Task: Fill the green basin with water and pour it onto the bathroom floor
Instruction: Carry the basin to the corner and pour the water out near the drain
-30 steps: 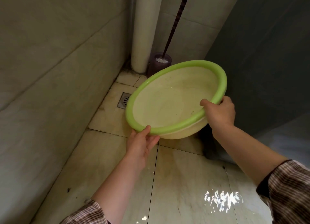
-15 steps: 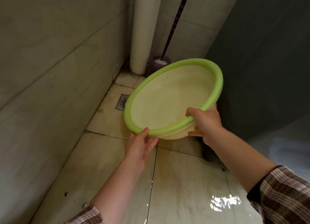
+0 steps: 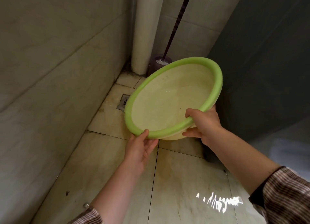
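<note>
Both hands — left hand, right hand — on basin rim

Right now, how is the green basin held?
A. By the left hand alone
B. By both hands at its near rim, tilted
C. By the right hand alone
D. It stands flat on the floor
B: the left hand and the right hand both grip the near rim of the green basin, which is tilted above the floor.

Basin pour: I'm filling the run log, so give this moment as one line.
phase: pouring | basin: tilted, little water | left hand: near rim | right hand: near rim | floor: wet
</note>
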